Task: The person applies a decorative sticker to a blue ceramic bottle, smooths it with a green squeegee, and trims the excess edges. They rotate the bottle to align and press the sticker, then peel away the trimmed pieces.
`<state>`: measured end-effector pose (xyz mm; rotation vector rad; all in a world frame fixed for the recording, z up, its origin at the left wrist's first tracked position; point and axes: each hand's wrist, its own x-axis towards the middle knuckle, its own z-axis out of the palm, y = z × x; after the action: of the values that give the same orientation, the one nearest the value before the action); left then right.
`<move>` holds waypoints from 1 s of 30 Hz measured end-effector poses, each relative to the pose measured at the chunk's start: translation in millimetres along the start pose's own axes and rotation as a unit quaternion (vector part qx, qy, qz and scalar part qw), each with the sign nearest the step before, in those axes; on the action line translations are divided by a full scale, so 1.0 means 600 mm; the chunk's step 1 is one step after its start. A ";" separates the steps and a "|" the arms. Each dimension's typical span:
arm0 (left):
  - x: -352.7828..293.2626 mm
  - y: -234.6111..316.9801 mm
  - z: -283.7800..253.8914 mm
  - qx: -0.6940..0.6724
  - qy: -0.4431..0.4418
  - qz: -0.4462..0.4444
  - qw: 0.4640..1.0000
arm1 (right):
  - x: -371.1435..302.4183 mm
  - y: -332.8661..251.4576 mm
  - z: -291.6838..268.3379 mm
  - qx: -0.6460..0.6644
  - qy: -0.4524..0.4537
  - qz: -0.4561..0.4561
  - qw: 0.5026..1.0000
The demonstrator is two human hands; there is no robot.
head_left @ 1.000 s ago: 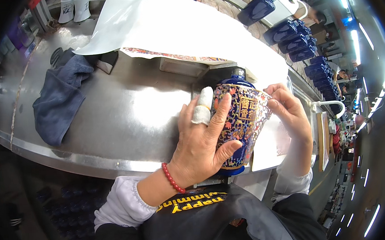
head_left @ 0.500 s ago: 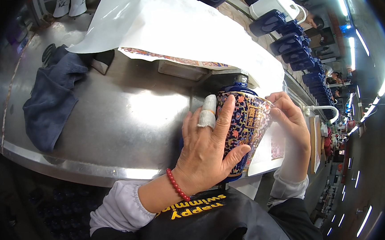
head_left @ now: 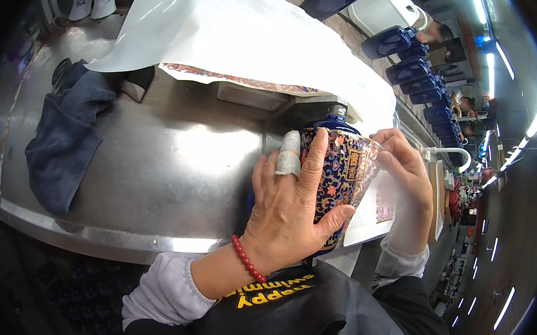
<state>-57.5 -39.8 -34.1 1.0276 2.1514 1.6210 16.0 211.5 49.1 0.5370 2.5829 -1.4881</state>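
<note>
A dark blue glass bottle (head_left: pixel 338 116) with a threaded neck lies in front of me, neck pointing away. Around its body curves a colourful floral label (head_left: pixel 336 163) with gold edging. Across the label's left part, my left hand (head_left: pixel 286 203) lies with fingers stretched out and thumb spread, pressing it against the bottle. A whitish wrap (head_left: pixel 288 155) covers one of its fingers. At the label's upper right corner, my right hand (head_left: pixel 405 161) pinches the edge, which stands away from the bottle. The bottle's underside is hidden.
A white sheet (head_left: pixel 240 32) covers the back of the metal worktop (head_left: pixel 175 174), over more printed labels (head_left: pixel 237 79). A grey-blue cloth (head_left: pixel 65 150) lies at left. Behind, several blue bottles (head_left: pixel 411 70) stand in a row beside a white jug (head_left: pixel 385 11). A curved white pipe (head_left: pixel 454 150) is at right.
The blue bottles in the row behind have shifted right and toward me. My left thumb has slid slightly right over the label. My right hand's pinch stays nearly still.
</note>
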 end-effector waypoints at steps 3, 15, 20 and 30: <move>0.000 -0.002 -0.001 0.016 -0.014 0.007 1.000 | 0.002 0.001 0.001 0.007 -0.003 0.002 1.000; -0.001 -0.002 0.000 0.039 -0.004 0.006 0.999 | 0.004 0.003 0.004 0.001 0.004 0.009 1.000; 0.000 -0.006 0.000 0.034 -0.011 0.004 0.999 | 0.007 0.002 0.007 -0.011 0.005 0.003 1.000; -0.006 0.000 0.002 0.039 -0.023 -0.003 0.999 | 0.009 0.011 0.008 -0.025 -0.004 0.014 1.000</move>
<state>-54.1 -41.1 -35.4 1.0687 2.2011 1.5072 12.9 211.6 40.1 0.5593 2.5877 -1.4109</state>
